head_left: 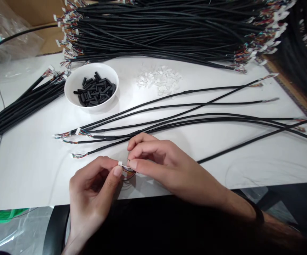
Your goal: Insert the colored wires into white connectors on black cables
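Note:
Between the thumb and forefinger of my left hand (96,189) is a small white connector (120,163). Thin coloured wires (129,170) run from it toward my right hand (161,161), whose thumb and forefinger pinch a wire close to the connector. The exact wire under those fingertips is partly hidden. A black cable (222,148) passes from behind my right hand to the right edge of the view. Just beyond my hands, several loose black cables (169,122) lie across the table, their coloured wire ends bare or in white connectors.
A white bowl (70,90) holds short black sleeves (96,88). Beside it is a scatter of small white connector housings (160,79). A large stack of black cables (155,35) fills the back, and a tied bundle (23,106) lies left on the white table (23,177).

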A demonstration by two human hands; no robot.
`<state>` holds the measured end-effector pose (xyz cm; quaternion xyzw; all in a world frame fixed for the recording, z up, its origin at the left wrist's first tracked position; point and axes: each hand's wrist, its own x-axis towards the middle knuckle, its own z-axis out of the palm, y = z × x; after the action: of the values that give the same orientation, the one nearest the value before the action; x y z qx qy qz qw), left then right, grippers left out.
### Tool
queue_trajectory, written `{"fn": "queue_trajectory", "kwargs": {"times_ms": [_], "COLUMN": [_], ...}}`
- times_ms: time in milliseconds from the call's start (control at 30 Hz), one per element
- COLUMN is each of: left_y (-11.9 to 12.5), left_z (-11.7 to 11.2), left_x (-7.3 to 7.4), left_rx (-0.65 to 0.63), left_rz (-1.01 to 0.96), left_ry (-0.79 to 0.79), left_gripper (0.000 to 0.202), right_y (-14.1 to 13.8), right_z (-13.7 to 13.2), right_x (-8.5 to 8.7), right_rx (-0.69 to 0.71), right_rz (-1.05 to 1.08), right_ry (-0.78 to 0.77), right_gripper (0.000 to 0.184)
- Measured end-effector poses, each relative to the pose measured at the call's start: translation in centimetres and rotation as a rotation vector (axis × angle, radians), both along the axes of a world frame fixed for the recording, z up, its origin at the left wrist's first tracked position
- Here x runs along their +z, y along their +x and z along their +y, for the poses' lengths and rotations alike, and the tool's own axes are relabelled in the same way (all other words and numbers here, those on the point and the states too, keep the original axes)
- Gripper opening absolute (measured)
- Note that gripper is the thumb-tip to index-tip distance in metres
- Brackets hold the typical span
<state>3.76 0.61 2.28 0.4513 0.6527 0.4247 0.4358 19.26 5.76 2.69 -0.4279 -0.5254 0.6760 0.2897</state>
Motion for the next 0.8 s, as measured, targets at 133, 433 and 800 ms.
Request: {"fn": "queue_trajectory", "kwargs": {"times_ms": [133, 433, 800], "left_y": [-0.2, -0.1, -0.4], "left_z": [-0.1, -0.1, -0.2], "left_x": [-0.2, -0.1, 0.2], "left_rx": [0.016, 0.035, 0.015], "left_rz": [-0.001, -0.065, -0.049], "left_ry": [0.003, -0.048, -0.09], "left_gripper": [0.017, 0.019, 0.025], "right_y": [0.2, -0.3, 0.4], "right_z": [0.3, -0.3, -0.9], "right_x": [0.0, -0.1, -2.6], "right_rx": [-0.002, -0.057, -0.249], "right_rz": [0.019, -0.043, 0.672], "right_ry": [-0.019, 0.027, 0.032], "right_gripper": [0.009, 0.014, 0.065]}}
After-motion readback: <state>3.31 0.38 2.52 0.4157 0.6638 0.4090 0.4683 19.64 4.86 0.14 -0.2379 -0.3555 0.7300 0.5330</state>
